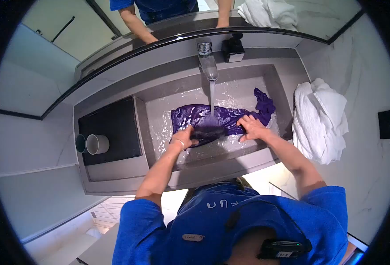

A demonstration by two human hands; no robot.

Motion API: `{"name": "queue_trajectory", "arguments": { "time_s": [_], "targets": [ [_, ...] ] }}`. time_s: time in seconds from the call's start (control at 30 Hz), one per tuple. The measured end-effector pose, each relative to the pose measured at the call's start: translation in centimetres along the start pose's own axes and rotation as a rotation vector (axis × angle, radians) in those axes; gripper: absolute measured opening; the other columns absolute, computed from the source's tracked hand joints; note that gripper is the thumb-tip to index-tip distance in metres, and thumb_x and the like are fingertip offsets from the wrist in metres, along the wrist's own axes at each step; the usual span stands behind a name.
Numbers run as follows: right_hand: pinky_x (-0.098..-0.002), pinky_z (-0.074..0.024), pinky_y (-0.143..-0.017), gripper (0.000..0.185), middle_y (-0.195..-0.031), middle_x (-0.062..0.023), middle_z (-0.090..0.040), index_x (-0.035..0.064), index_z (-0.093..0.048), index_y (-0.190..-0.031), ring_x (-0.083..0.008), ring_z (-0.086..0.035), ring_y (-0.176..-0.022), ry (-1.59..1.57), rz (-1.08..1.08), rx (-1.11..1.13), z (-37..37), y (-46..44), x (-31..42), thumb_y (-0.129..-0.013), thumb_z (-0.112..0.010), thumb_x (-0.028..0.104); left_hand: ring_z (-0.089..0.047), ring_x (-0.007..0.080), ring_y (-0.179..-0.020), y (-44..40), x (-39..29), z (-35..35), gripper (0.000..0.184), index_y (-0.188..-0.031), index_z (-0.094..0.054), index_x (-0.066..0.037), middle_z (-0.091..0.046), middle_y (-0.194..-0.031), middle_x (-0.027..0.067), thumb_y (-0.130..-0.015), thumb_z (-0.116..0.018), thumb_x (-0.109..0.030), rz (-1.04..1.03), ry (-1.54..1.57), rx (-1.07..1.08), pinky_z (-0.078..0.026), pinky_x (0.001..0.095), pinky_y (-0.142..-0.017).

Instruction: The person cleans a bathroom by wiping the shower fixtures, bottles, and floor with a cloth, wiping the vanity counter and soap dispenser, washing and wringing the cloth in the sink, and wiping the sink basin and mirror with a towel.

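Observation:
A soaked purple cloth [230, 115] lies spread in the grey sink [281, 95], its right end bunched up. Water from the chrome faucet [209, 66] runs onto its middle. My left hand [182, 138], with a thin band at the wrist, grips the cloth's lower left edge, its fingertips partly hidden. At the narrowed part toward the right, my right hand [253, 128] has its fingers curled over the fabric and its thumb on the near side.
A white towel [319, 121] is heaped on the right of the counter. A dark soap dispenser [234, 48] stands beside the faucet. On the left, a white cup [97, 144] and a dark green cup [80, 143] stand by a black tray [120, 128]. A mirror [181, 20] rises behind.

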State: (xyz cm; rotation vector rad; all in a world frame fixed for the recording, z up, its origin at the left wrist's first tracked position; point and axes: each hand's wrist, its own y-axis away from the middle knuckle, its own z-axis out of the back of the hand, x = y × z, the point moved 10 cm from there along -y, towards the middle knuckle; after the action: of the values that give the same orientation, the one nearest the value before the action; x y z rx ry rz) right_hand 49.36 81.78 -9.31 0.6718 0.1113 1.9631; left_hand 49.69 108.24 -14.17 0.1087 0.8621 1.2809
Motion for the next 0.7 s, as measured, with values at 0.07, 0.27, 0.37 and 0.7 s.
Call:
{"name": "queue_trajectory", "arguments": {
  "time_s": [0.07,0.27,0.37,0.7],
  "targets": [
    [-0.0526,-0.0413,-0.084,0.068,-0.115,-0.009,-0.047,0.0135,-0.048,-0.114,-0.0305,-0.043,-0.112,0.196,-0.193,0.052,-0.2,-1.3,0.7,-0.059,-0.081,0.037,-0.061,0.0295,-0.09,-0.2,-1.1,-1.3,0.033,-0.1,-0.056,-0.009,-0.063,-0.09,0.0162,-0.075,-0.07,-0.023,-0.083,-0.162,-0.001,-0.046,0.0384,-0.078],
    [-0.0467,-0.0497,-0.062,0.017,-0.073,-0.0168,-0.062,0.0066,-0.049,-0.098,-0.0322,-0.063,-0.07,0.162,-0.188,-0.591,3.8,-1.0,-1.2,-0.084,-0.054,0.015,-0.057,0.0213,-0.085,6.1,-5.7,10.6,0.013,-0.089,-0.06,-0.005,-0.059,-0.09,0.0097,-0.079,-0.066,-0.009,-0.381,0.351,-0.427,-0.044,0.0304,-0.075],
    [-0.0362,-0.051,-0.064,0.013,-0.075,-0.0148,-0.062,0.0062,-0.049,-0.097,-0.0239,-0.062,-0.067,-0.43,-0.219,-0.934,7.6,2.0,-5.8,-0.092,-0.051,0.017,-0.055,0.0139,-0.08,8.8,-7.8,15.2,0.011,-0.093,-0.06,-0.004,-0.058,-0.085,0.0033,-0.084,-0.063,-0.009,-0.341,0.591,-0.469,-0.043,0.0251,-0.074],
    [-0.043,-0.0465,-0.083,0.046,-0.107,-0.0133,-0.058,0.0109,-0.052,-0.109,-0.0345,-0.057,-0.099,-0.47,0.081,-0.419,8.2,-3.4,13.8,-0.068,-0.068,0.023,-0.052,0.0084,-0.08,10.7,-17.1,17.9,0.015,-0.092,-0.059,-0.002,-0.057,-0.084,0.0019,-0.089,-0.058,-0.016,-0.541,0.799,-0.462,-0.043,0.0235,-0.074]
  ]
}}
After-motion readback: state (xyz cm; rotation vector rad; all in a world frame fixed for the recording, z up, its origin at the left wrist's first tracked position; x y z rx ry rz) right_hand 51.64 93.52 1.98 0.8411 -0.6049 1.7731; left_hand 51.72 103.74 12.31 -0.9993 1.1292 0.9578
